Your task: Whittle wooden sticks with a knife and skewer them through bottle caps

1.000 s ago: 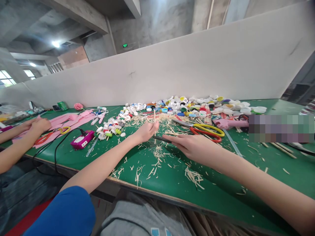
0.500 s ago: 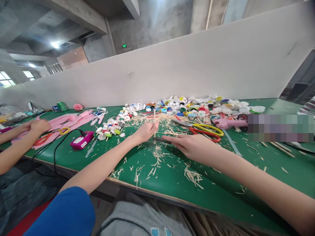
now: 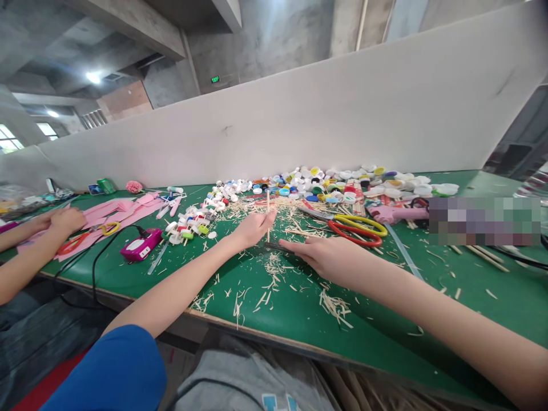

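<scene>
My left hand is closed around a thin wooden stick, which stands upright over the middle of the table. Closed on a dark, narrow knife, my right hand has its index finger stretched along the tool. The knife's blade lies level near the stick's lower end; whether they touch I cannot tell. Pale wood shavings are scattered beneath both hands. Just beyond my right hand lie scissors with red and yellow handles.
Bottle caps are heaped along the white partition. To the left are caps on sticks, a magenta power box with a black cable, and pink sheets near another person's hands. A pink glue gun lies right.
My right hand has shifted slightly left, and the knife has swung with it, its blade reaching further past the stick. My left hand still holds the stick upright in about the same place.
</scene>
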`<state>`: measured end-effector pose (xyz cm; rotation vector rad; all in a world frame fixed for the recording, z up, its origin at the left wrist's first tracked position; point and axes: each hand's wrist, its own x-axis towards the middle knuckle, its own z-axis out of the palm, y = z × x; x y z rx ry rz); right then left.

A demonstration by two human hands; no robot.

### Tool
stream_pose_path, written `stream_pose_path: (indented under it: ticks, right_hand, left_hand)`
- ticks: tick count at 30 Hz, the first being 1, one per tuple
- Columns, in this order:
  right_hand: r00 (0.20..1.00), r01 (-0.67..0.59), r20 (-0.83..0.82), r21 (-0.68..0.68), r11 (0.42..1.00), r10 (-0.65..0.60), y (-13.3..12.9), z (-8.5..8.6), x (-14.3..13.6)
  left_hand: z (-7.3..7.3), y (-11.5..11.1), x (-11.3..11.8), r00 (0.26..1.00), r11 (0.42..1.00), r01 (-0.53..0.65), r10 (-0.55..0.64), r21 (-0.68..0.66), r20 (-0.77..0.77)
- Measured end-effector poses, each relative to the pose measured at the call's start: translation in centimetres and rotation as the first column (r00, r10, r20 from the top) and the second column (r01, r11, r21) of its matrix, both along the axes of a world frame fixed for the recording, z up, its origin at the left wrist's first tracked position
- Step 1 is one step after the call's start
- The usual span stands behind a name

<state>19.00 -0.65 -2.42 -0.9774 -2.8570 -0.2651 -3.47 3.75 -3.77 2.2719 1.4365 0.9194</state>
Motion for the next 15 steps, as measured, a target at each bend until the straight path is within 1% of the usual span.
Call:
stream_pose_path:
  ticks: [3,6,8,12,15]
  right_hand:
    - [0.999,-0.019,-0.029,-0.079,0.997,0.016,-0.10,0.23,0.08]
    - [0.999,-0.010,-0.047,-0.083,0.996,0.006,0.04,0.11,0.33]
    - [0.998,-0.002,-0.056,-0.034,0.999,0.000,0.19,0.00,0.55]
    - [0.999,0.029,-0.029,0.107,0.994,-0.026,0.41,0.00,0.79]
    - [1.000,0.020,-0.004,0.157,0.987,-0.020,0.38,-0.05,0.69]
  left_hand:
    - [0.11,-0.10,0.08,1.000,1.000,0.002,-0.002,-0.008,0.003]
    - [0.19,-0.22,0.03,1.000,1.000,0.006,-0.006,-0.021,-0.001]
    - [0.19,-0.25,-0.03,1.000,1.000,0.007,-0.007,-0.024,-0.005]
    - [0.07,-0.06,-0.15,1.000,1.000,0.008,-0.008,-0.013,-0.011]
    - [-0.02,0.11,-0.19,1.000,1.000,0.015,-0.015,-0.002,-0.004]
